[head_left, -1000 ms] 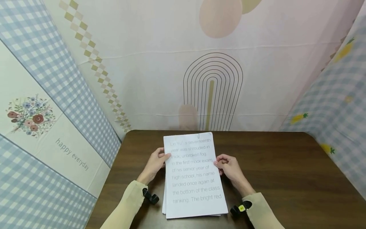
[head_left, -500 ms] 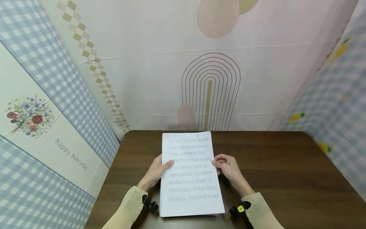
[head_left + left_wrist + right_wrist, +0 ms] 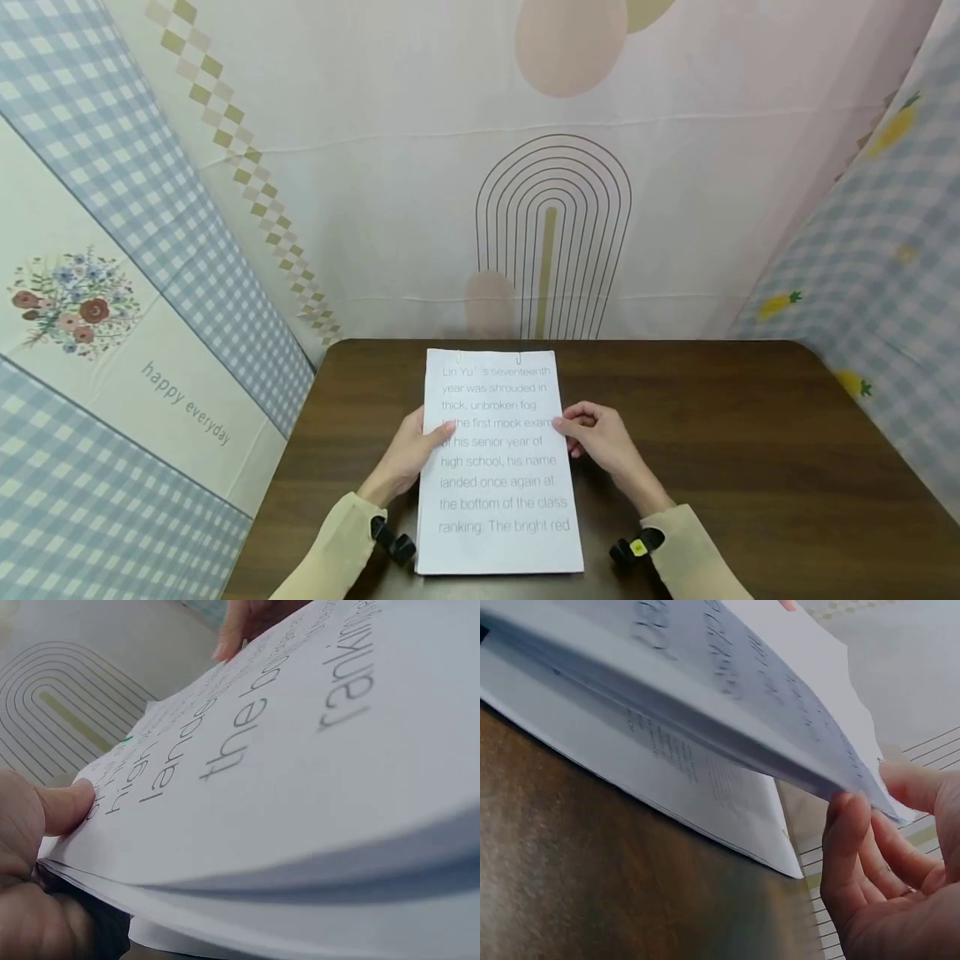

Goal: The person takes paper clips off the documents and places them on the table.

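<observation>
A stack of white paper sheets (image 3: 498, 475) with large grey printed text is held above the table, its top edge facing away. My left hand (image 3: 405, 450) grips the left edge, thumb (image 3: 69, 806) on the top sheet and fingers underneath. On the opposite edge, my right hand (image 3: 603, 442) pinches the sheets between thumb and fingers, as the right wrist view (image 3: 885, 855) confirms. Two thin paper clips (image 3: 518, 358) show at the stack's top edge. Beneath the raised sheets, the right wrist view has more printed paper (image 3: 735, 817) lower down, partly hidden.
The dark brown wooden table (image 3: 720, 450) spreads out to both sides of the stack. Behind it hangs a pale patterned cloth (image 3: 405, 225). Blue checked cloths flank the left (image 3: 202, 217) and right (image 3: 840, 275).
My left hand has slid a little down the left edge, its thumb farther over the top sheet. The uneven sheets at the bottom now line up more closely. My right hand keeps its pinch.
</observation>
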Demonstrator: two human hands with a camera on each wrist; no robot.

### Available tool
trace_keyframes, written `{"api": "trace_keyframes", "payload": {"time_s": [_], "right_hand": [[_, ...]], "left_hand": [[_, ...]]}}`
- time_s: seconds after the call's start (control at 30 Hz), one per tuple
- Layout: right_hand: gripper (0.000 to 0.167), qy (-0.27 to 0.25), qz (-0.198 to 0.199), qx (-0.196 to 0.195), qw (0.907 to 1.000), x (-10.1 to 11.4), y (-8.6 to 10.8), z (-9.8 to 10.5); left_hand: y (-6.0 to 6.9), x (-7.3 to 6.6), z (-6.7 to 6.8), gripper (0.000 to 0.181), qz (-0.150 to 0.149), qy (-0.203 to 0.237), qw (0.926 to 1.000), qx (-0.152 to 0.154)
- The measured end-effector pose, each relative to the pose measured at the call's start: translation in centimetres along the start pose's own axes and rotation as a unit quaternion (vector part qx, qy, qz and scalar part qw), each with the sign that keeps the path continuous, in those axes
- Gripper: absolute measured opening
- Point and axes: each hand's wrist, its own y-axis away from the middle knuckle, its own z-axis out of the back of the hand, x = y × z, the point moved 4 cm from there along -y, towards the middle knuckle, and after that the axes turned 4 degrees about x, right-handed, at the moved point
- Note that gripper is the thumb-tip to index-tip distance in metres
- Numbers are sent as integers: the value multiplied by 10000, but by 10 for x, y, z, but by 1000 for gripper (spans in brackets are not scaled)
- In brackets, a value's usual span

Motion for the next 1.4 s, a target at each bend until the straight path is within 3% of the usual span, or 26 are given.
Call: {"api": "trace_keyframes", "payload": {"time_s": [0.27, 0.53, 0.8, 1.03, 1.4], "right_hand": [[52, -215, 305, -191, 9991, 17, -17, 14], [60, -604, 593, 245, 9961, 26, -35, 16], [49, -788, 715, 571, 9927, 35, -47, 12], [46, -699, 611, 702, 9932, 39, -46, 10], [37, -292, 540, 478, 9970, 36, -39, 0]], "left_hand": [[4, -4, -10, 42, 17, 237, 9996, 141], [9, -6, -18, 44, -72, 385, 9986, 366], [10, -6, -27, 43, -233, 411, 9978, 462], [16, -1, -34, 41, -3, 458, 9969, 636], [26, 4, -37, 41, 110, 513, 9970, 569]]}}
